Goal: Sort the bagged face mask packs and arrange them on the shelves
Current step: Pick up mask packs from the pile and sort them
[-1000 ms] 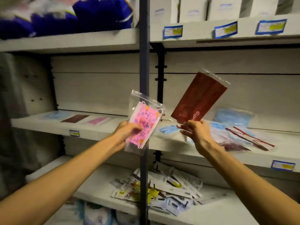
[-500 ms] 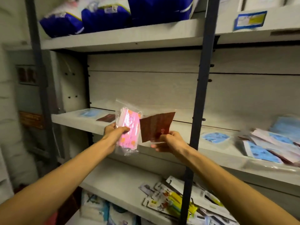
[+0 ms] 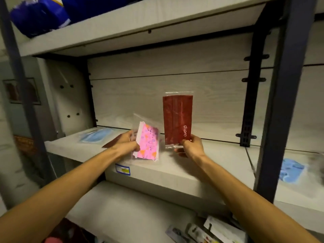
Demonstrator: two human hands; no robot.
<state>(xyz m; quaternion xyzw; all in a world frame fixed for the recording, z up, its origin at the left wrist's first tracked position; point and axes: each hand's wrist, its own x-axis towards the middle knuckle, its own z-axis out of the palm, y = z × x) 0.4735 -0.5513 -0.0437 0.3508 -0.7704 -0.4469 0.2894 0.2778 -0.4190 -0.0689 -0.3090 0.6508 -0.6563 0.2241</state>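
My left hand [image 3: 126, 143] grips a clear bag of pink patterned masks [image 3: 148, 143], tilted over the front of the middle shelf [image 3: 175, 170]. My right hand [image 3: 191, 146] pinches the bottom edge of a bagged dark red mask pack [image 3: 177, 120] and holds it upright above the same shelf. A bagged light blue mask pack [image 3: 97, 135] lies at the shelf's left end. Beside it a dark red pack [image 3: 112, 142] lies flat, partly hidden behind my left hand.
A dark steel upright [image 3: 278, 102] divides this bay from the right one, where blue mask packs [image 3: 290, 171] lie. Blue bulk bags [image 3: 40, 13] sit on the top shelf. Several small packets [image 3: 206, 230] lie on the lower shelf. A price label [image 3: 122, 169] marks the shelf front.
The view has swung left and closer to the left bay. My right hand has turned the red pack upright. My left hand has lowered the pink pack toward the shelf.
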